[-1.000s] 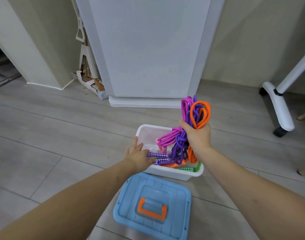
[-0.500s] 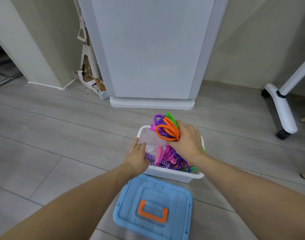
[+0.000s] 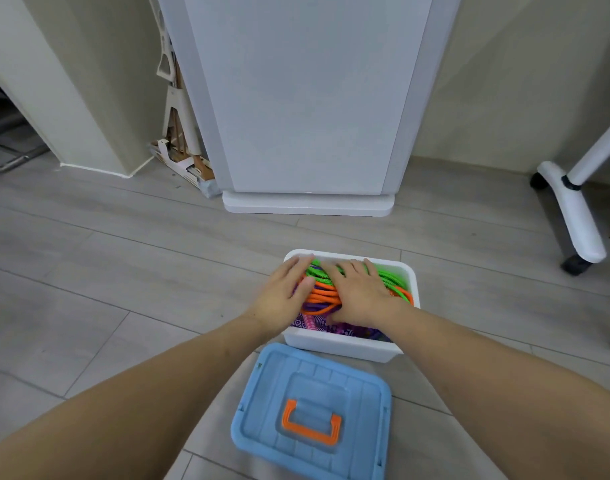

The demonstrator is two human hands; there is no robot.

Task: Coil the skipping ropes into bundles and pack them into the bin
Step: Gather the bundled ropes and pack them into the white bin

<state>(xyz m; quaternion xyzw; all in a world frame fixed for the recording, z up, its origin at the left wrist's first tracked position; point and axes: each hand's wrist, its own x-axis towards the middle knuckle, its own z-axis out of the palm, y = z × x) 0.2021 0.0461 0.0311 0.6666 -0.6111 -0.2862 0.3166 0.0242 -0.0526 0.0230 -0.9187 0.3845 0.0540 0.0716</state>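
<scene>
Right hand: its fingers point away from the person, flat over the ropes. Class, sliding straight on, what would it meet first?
Probably the far wall of the white bin, just beyond the right hand on the ropes; depth is uncertain.

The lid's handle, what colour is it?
Orange. The handle sits on the light blue lid, seen in the head view.

A home room, seen at floor level
Grey plank flooring (image 3: 89, 271) is running up to a white appliance (image 3: 307, 98), with a wheeled chair base (image 3: 573, 209) standing nearby
</scene>
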